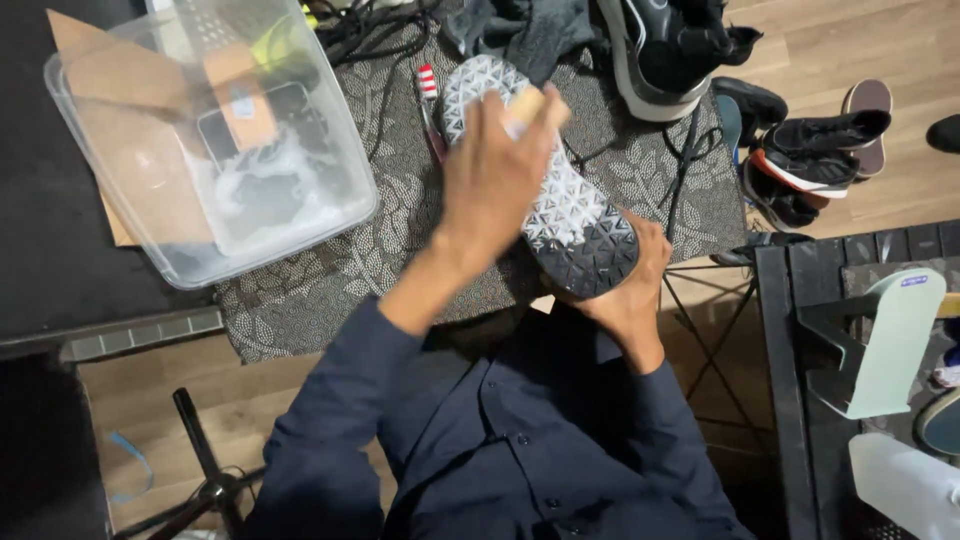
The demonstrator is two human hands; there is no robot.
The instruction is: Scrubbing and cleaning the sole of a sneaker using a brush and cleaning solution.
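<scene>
Two hands work one shoe (560, 190): the right hand (625, 290) grips its heel at 5 o'clock, the left hand (495, 170) presses a sponge (528, 105) on the sole, best scrubbed firmly, shoe steady.

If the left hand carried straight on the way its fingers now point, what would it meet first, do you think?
Probably the dark grey cloth bunched at the mat's far edge, just beyond the toe of the shoe sole that the left hand rubs with a pale block; depth is uncertain.

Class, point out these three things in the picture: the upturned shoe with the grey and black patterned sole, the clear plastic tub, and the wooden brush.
Shoe with patterned sole (580, 215), head view: sole's middle.
Clear plastic tub (345, 215), head view: right rim.
Wooden brush (528, 103), head view: wooden back.
</scene>
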